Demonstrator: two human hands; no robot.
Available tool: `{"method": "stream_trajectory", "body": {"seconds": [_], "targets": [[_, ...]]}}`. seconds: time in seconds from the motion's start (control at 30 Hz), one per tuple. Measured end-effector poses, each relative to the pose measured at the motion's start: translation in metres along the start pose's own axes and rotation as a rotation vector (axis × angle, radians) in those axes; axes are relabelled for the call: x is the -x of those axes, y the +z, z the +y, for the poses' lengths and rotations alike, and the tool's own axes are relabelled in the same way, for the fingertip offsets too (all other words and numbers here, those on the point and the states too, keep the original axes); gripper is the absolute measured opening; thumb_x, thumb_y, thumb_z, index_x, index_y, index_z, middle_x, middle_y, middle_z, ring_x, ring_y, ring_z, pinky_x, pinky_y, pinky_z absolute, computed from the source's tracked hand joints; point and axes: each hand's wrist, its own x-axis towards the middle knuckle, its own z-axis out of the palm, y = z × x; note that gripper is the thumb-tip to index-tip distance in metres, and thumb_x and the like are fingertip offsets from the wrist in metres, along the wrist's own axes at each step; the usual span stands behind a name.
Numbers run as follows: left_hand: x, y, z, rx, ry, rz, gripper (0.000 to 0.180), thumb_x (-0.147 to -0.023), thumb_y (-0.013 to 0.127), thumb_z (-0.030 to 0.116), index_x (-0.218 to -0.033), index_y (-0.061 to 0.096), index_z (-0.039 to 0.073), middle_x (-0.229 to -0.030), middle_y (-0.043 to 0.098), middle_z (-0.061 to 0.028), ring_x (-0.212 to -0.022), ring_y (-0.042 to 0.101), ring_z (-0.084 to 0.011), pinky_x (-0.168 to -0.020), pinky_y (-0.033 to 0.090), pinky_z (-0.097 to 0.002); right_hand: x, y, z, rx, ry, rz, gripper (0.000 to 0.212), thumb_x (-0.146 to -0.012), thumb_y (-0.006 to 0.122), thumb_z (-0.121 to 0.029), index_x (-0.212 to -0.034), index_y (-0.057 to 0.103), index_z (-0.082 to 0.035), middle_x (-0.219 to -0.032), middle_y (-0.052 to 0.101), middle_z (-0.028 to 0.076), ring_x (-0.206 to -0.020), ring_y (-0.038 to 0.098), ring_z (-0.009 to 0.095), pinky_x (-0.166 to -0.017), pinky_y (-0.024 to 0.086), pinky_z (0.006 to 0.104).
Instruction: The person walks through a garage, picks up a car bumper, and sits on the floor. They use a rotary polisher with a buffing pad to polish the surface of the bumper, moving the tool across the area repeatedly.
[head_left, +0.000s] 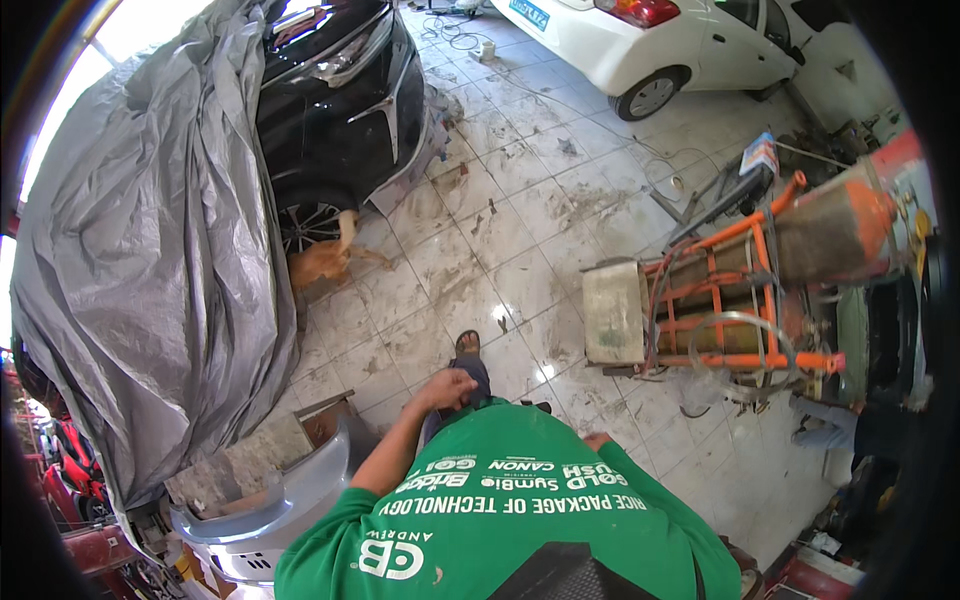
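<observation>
My left hand is in front of my body, just above my dark trouser leg. Its fingers are curled closed; whether anything is inside them is hidden. Of my right hand only a small part shows at the edge of my green shirt, and its fingers are out of sight. Below my left hand a foot in a dark sandal stands on the dirty tiled floor.
A grey cover drapes over a vehicle at left, beside a black car. A brown dog is by its wheel. A silver bumper lies lower left. An orange cart carrying gas cylinders is at right; a white car stands behind.
</observation>
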Motion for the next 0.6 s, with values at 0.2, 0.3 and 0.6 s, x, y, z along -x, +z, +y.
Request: {"method": "stream_trajectory", "body": {"seconds": [0.2,0.3,0.6], "targets": [[-0.122,-0.185,0.026,-0.407,-0.084,0.119,0.04,-0.097,0.073,0.045,-0.099,0.079,0.005,-0.086,0.082,-0.0146,-0.084,0.081,-0.0295,-0.085,0.063,-0.0464,-0.036,-0.052,-0.022,-0.121,-0.069,-0.078,0.039,-0.089,0.079,-0.034,-0.118,0.082,-0.009,-0.118,0.082,0.016,-0.111,0.078,0.033,-0.096,0.062,0.0443],[-0.169,-0.254,0.033,-0.399,-0.259,0.074,0.039,-0.098,0.071,0.043,-0.099,0.079,0.004,-0.087,0.082,-0.0153,-0.082,0.081,-0.0293,-0.085,0.063,-0.0454,-0.069,-0.058,-0.057,-0.207,-0.085,-0.097,0.039,-0.089,0.078,-0.036,-0.117,0.082,-0.009,-0.121,0.081,0.016,-0.113,0.077,0.033,-0.096,0.062,0.0453],[-0.259,-0.286,0.035,0.114,-0.557,0.202,0.035,-0.105,0.066,0.031,-0.106,0.078,-0.002,-0.098,0.083,-0.0154,-0.072,0.079,-0.0221,-0.062,0.062,-0.0389,-0.258,-0.206,-0.238,-0.042,-0.123,-0.19,0.042,-0.092,0.074,-0.044,-0.115,0.083,-0.011,-0.122,0.081,0.015,-0.112,0.078,0.03,-0.095,0.061,0.046]]}}
